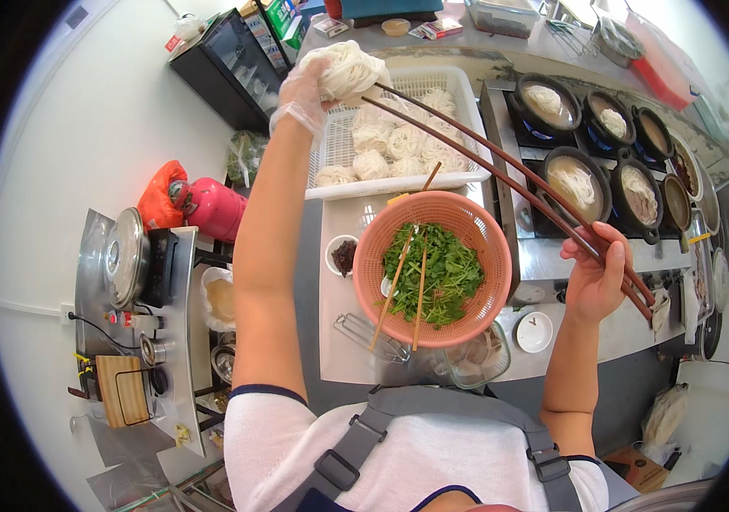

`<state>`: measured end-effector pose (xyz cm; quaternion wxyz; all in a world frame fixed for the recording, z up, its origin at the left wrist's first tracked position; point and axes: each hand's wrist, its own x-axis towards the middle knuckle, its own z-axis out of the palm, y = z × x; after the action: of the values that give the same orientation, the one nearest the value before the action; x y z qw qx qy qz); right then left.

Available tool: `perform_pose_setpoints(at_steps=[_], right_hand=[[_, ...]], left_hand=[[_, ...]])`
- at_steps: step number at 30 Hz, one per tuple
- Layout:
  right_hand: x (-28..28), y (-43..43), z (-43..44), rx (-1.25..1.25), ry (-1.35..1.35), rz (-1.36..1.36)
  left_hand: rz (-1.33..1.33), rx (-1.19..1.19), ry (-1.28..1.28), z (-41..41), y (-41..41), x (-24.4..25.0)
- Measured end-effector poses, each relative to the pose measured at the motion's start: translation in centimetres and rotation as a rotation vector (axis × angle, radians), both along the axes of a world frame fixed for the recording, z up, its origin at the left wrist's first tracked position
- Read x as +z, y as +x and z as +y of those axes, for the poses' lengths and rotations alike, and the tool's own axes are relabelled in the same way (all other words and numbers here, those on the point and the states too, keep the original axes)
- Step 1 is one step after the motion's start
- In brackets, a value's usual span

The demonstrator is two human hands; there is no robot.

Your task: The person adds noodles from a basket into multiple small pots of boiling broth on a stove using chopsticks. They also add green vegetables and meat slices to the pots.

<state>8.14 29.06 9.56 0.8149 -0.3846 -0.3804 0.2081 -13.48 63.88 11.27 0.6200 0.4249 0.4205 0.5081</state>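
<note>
My left hand (300,86), in a clear plastic glove, grips a bundle of white noodles (355,67) above the far left of a white plastic basket (396,187). More coiled noodle bundles (406,142) sit inside that basket. My right hand (598,275) holds a pair of long dark-red wooden chopsticks (534,198). Their tips reach across the basket to the held bundle's lower right edge; whether they touch it I cannot tell. To the right, several black pots (574,182) stand on a gas range, with noodles in cloudy broth in some; blue flames show under two.
A salmon-coloured colander (498,269) of chopped greens (447,275) stands before me, with thinner chopsticks across it. Around it are a bowl of dark sauce (343,255), a small white dish (534,331) and a lidded container (479,358). A pink gas cylinder (214,208) stands left.
</note>
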Motion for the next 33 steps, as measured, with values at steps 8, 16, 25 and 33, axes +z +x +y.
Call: perform_pose_setpoints(at_steps=[8, 16, 25, 33], right_hand=[[-0.1, 0.6, -0.8, -0.006, 0.014, 0.071], [-1.7, 8.5, -4.2, 0.082, -0.005, 0.244], [-3.9, 26.1, -11.3, 0.065, 0.037, 0.773], [2.3, 47.8, -17.4, -0.068, 0.269, 0.719]], left_hand=[[-0.293, -0.235, -0.064, -4.7, 0.4, -2.1], [-0.249, -0.49, -0.044, -10.2, 4.2, -2.7], [-0.414, -0.767, 0.151, -18.4, 17.5, 3.5], [-0.371, -0.661, 0.177, -25.8, 27.6, 6.7]])
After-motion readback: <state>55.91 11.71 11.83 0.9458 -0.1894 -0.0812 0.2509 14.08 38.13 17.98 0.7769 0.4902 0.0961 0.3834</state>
